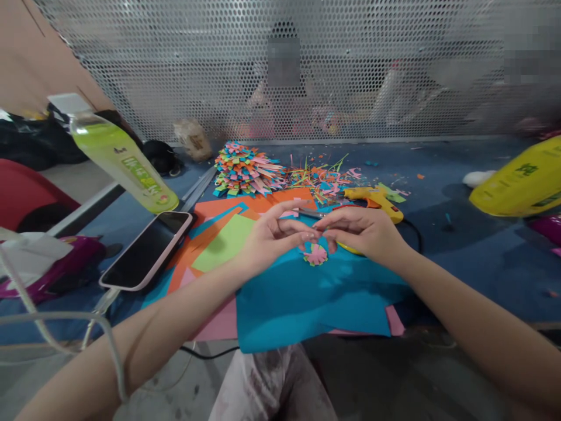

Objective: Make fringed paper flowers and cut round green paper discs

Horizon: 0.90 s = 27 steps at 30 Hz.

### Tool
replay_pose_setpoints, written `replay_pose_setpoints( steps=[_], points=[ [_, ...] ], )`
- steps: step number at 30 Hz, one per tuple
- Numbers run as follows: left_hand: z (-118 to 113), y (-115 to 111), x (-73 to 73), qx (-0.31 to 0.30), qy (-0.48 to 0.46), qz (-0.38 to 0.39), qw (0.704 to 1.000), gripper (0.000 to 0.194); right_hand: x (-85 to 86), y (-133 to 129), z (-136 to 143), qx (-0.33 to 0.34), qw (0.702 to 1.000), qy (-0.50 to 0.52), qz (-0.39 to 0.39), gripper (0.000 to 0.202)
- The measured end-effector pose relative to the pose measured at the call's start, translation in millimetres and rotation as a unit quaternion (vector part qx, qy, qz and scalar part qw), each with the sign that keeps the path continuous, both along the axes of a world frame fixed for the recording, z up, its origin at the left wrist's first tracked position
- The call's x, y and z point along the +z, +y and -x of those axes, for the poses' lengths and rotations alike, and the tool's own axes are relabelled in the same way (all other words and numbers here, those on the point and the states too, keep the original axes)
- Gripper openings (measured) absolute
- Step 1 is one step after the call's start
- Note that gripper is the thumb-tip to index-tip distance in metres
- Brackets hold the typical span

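- Two bare forearms [175, 316], extending from the lower left and lower right corners.
- One left hand [278, 231] and one right hand [366, 228], mid-frame, fingertips drawn close together (cannot tell whether clamped on anything).
- One pink-and-green paper rosette [316, 255], centre of the frame, just below the fingertips, over blue paper [298, 310].
- One fringed paper cluster [245, 169], upper centre.
- One yellow glue gun [363, 193], right of centre.
- One phone [146, 251], left.

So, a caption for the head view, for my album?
Left hand and right hand close together over blue paper, near a pink paper flower.
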<state>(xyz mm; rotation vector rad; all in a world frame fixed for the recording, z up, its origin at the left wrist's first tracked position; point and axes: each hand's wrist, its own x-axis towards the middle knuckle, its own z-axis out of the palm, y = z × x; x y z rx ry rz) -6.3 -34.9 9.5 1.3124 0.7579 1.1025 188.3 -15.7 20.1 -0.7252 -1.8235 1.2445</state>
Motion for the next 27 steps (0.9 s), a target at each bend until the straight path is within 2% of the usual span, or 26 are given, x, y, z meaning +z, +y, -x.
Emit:
replay_pose_setpoints(
  steps=[6,18,24,27],
  points=[
    [0.5,0.4,-0.2,0.025,0.029,-0.025,0.999,0.059,-1.7,1.5,-2.8,-0.045,0.994,-0.062,-0.081,0.011],
    [0.7,0.2,-4.1,0.028,0.045,-0.052,0.997,0.056,-1.1,2.4,-5.5,-0.032,0.98,-0.116,-0.16,0.013],
    [1.7,-3.5,-3.2,0.035,0.052,-0.08,0.995,0.053,-1.3,5.3,-8.9,-0.041,0.948,-0.167,-0.268,0.014],
    [2.4,-5.6,-2.5,0.012,0.059,-0.091,0.994,0.057,-1.4,5.7,-11.1,-0.057,0.931,-0.185,-0.308,0.016]
  ],
)
